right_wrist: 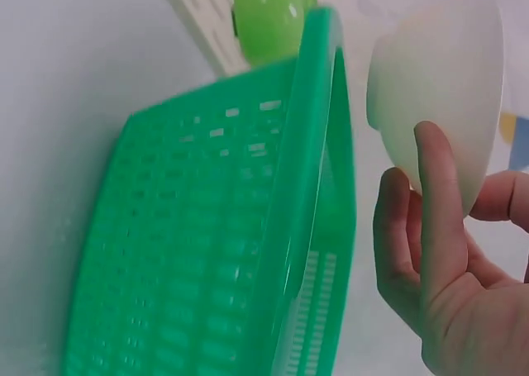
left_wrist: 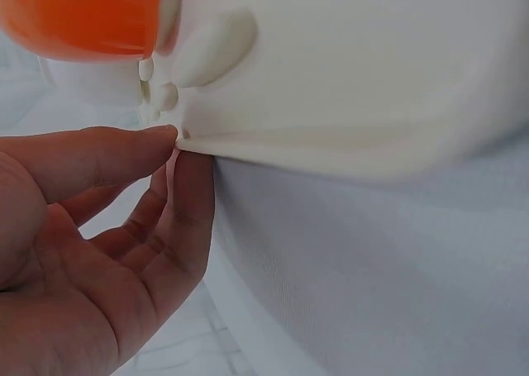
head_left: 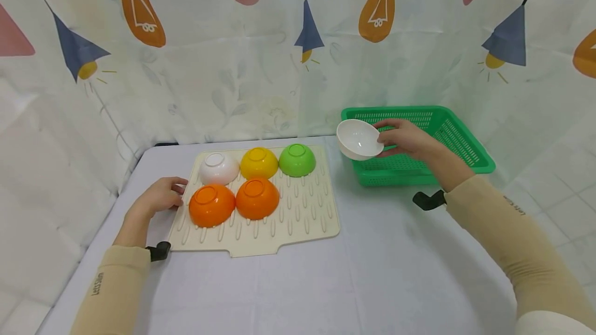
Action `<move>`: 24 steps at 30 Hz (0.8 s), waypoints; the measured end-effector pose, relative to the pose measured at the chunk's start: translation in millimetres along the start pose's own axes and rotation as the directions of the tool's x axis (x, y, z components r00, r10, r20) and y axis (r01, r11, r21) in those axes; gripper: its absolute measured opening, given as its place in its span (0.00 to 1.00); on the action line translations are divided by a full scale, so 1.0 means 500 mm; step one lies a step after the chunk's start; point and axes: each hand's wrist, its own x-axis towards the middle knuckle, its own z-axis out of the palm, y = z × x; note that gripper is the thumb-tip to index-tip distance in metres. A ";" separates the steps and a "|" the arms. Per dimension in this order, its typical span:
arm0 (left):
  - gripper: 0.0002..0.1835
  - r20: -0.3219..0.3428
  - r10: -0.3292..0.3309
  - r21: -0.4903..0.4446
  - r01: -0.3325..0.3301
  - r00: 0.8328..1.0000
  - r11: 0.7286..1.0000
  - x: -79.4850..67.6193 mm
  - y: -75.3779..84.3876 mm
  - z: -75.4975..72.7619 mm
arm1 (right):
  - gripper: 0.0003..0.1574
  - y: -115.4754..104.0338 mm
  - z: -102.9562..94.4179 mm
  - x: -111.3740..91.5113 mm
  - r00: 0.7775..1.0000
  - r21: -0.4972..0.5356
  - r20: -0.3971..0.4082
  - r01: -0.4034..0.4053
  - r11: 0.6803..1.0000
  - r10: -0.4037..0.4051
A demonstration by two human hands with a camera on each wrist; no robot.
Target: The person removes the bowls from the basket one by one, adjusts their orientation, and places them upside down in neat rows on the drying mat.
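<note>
My right hand point(head_left: 406, 139) pinches a white bowl point(head_left: 357, 139) by its rim, above the left end of the green basket point(head_left: 470, 143). The bowl is tilted, its inside facing me in the head view; in the right wrist view the thumb is at the rim and fingers lie along the outside. My left hand point(head_left: 160, 196) pinches the left edge of the cream drying mat point(head_left: 302, 226) between thumb and fingers, seen closely in the left wrist view. Upside down on the mat sit a white bowl point(head_left: 219, 168), a yellow bowl point(head_left: 258, 163), a green bowl point(head_left: 297, 160) and two orange bowls point(head_left: 211, 206).
The slotted green basket stands at the back right of the table, with a white tablecloth point(head_left: 307, 293) under it and the mat. A printed curtain point(head_left: 261, 87) hangs right behind the table, and another white sheet point(head_left: 42, 169) is at the left side.
</note>
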 end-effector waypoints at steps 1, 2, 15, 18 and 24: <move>0.34 -0.001 -0.003 -0.002 0.003 1.000 1.000 -0.001 0.001 0.000 | 0.35 -0.002 0.008 -0.001 1.000 0.001 0.007 0.006 1.000 -0.006; 0.34 -0.001 -0.003 0.000 0.003 1.000 1.000 -0.001 0.001 0.000 | 0.34 -0.004 0.017 -0.001 1.000 -0.006 0.012 0.015 1.000 -0.015; 0.31 -0.020 0.011 0.020 -0.010 1.000 1.000 -0.016 0.014 -0.004 | 0.32 -0.003 0.138 -0.007 0.997 0.055 0.043 0.060 0.997 -0.062; 0.30 -0.021 0.013 0.014 -0.012 1.000 1.000 -0.017 0.013 -0.002 | 0.33 -0.005 0.157 -0.009 0.997 0.072 0.049 0.059 0.996 -0.063; 0.30 -0.021 0.003 -0.001 -0.003 1.000 1.000 -0.017 0.009 0.000 | 0.32 -0.011 0.191 -0.011 0.995 0.071 0.082 0.050 0.996 -0.055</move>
